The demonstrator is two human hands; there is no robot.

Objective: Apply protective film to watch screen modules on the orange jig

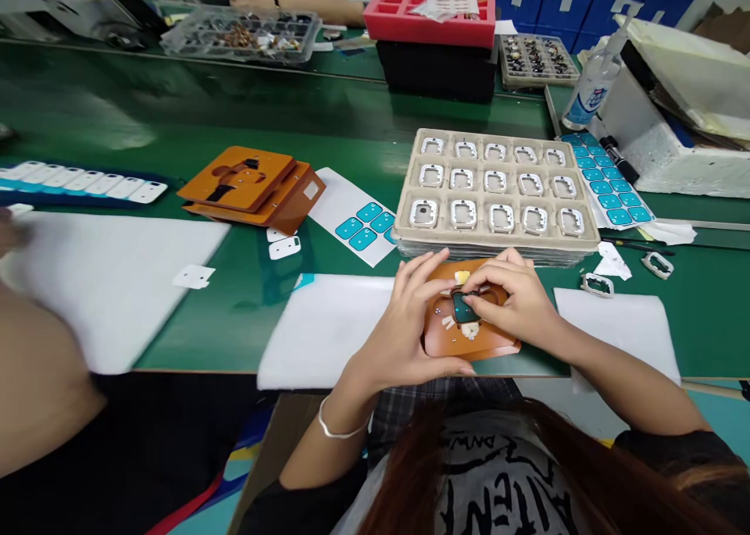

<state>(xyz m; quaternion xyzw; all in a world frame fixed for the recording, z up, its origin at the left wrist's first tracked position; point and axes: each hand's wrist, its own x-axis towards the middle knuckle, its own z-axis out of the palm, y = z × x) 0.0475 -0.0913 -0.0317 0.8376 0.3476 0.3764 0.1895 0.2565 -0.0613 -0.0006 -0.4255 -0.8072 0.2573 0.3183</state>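
Observation:
An orange fixture plate [441, 340] lies at the table's front edge. In its middle sits a small dark green square piece [466, 308] with rounded corners. My left hand [404, 324] spans the plate's left side, thumb along the near edge and fingers at the far edge, its index finger reaching towards the dark piece. Over the plate from the right, my right hand [519, 297] is closed at the dark piece, thumb on its face and fingertips by its upper edge. Behind the plate stands a beige tray [404, 224] with several silver square frames.
White foam sheets [328, 328] flank the plate. Two loose frames [598, 285] lie at right. Sheets of blue labels [333, 199], stacked orange plates [234, 180] and a pump bottle [591, 90] stand around. A co-worker's blurred arm [41, 371] is at left; another person sits opposite.

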